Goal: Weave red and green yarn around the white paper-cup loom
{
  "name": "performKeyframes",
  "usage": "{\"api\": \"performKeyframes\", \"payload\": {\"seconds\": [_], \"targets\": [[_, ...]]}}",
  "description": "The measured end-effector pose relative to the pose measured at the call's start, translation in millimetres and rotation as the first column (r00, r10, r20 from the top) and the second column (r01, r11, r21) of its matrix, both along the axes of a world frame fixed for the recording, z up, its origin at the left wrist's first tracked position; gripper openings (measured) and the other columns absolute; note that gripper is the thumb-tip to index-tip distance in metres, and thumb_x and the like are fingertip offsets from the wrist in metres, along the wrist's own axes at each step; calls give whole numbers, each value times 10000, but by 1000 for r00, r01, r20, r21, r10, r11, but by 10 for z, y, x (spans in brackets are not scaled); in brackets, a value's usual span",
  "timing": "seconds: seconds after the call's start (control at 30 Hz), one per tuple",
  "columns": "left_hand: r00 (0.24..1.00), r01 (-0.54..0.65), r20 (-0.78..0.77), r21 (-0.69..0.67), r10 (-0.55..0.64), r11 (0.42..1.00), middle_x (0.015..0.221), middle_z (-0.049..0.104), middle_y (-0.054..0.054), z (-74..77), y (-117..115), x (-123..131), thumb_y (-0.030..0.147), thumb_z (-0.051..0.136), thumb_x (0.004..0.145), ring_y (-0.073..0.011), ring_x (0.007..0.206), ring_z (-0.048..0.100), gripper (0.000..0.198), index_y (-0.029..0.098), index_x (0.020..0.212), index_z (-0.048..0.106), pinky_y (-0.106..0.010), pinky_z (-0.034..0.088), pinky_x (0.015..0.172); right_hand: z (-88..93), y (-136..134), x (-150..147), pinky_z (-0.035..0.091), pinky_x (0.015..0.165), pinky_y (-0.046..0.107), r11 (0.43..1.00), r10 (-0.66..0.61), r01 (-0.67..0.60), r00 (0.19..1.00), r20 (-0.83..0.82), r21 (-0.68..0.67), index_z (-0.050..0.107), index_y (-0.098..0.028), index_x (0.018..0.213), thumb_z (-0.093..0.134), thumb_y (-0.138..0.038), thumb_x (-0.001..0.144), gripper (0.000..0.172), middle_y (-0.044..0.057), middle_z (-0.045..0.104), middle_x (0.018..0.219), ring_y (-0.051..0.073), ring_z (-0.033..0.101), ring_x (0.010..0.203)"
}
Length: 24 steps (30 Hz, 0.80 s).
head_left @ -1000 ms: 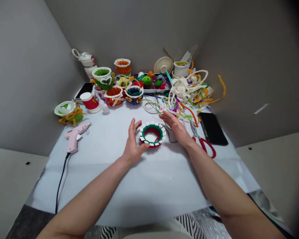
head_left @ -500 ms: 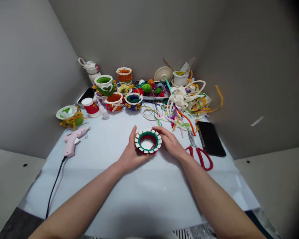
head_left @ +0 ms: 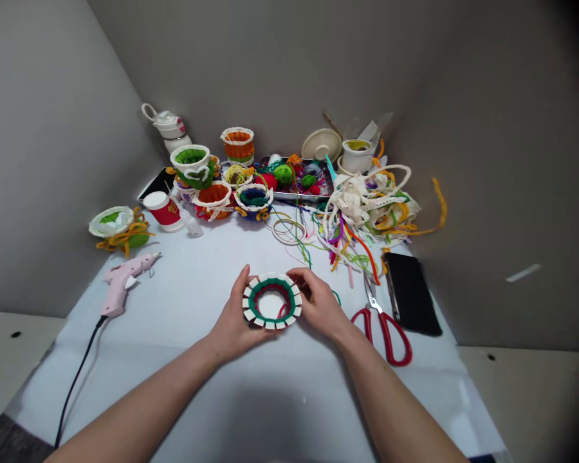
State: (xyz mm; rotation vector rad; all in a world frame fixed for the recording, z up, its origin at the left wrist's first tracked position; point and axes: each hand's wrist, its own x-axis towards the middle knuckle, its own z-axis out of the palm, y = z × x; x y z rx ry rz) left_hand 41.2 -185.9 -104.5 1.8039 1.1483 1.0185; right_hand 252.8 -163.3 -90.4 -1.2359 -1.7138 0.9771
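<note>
A paper cup (head_left: 252,317) with its rim cut into white tabs is woven inside with green and dark red yarn. Its open top faces me, and a red yarn end lies inside. Around its left side and underneath, my left hand (head_left: 234,328) is closed, thumb up along the rim. At the cup's right edge my right hand (head_left: 318,302) has its fingers curled together; what the fingertips grip is hidden. Just past that hand's knuckles a bit of green yarn (head_left: 336,297) shows. Red-handled scissors (head_left: 374,305) lie to the right of this hand.
A pink glue gun (head_left: 120,283) with a black cord lies left. Several yarn-woven cups (head_left: 213,200), a red-and-white paper cup (head_left: 163,212) and a tray of yarn balls (head_left: 294,195) stand behind. A yarn heap (head_left: 359,199) and a black phone (head_left: 412,292) are right.
The view has tilted and shifted, so the cup and both hands sit lower and further left. My right fingers have curled in at the rim, and a green strand now shows beside that hand.
</note>
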Motion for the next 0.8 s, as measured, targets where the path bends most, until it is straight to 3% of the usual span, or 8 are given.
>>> {"api": "performKeyframes", "payload": {"seconds": [0.17,0.4,0.8], "targets": [[998,-46,-42,3,46,999,1353,446,-139,21,-5,6,379,834,612,-278,1210,547,1188,267,1507,59,-432,458,1014,3,-27,-8,394,592,228,997,-80,80,997,-2,20,538,-183,842,525,-156,805,48,-12,569,740,118,491,636],[973,-68,-210,155,100,986,1370,453,-156,99,10,16,438,806,635,-310,1280,474,959,211,1417,301,-470,421,1057,31,-95,41,416,667,237,1000,-19,20,1000,-13,20,566,-180,914,456,-124,832,148,2,603,808,133,532,720],[976,-21,-209,196,63,980,1362,443,-163,83,37,-18,493,792,638,-304,1269,461,978,196,1417,282,-467,405,1051,44,-90,-31,446,675,255,996,-54,55,998,-14,73,636,-170,904,492,-205,878,151,28,661,823,154,584,744]]}}
